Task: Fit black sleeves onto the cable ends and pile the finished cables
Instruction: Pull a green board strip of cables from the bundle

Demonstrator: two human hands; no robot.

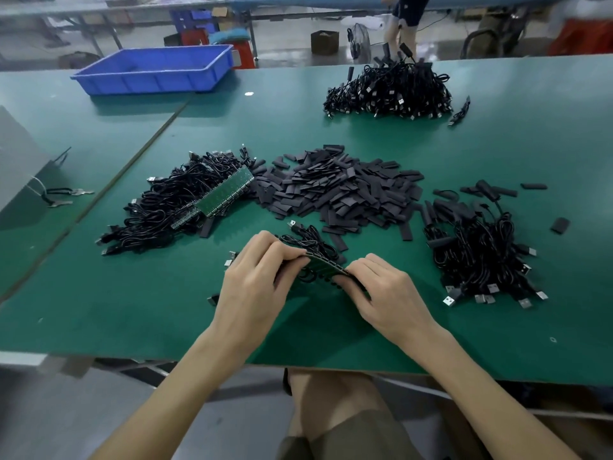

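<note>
My left hand and my right hand both grip a green circuit-board strip with black cables hanging from it, low over the green table. A heap of loose black sleeves lies just beyond my hands. To its left sits a pile of cables still joined to green board strips. On the right lies a pile of sleeved cables with USB plugs showing. A further cable pile rests at the far side.
A blue plastic bin stands at the far left of the table. Cutters lie at the left beside a grey box. A stray sleeve lies at the right. A person stands beyond the table.
</note>
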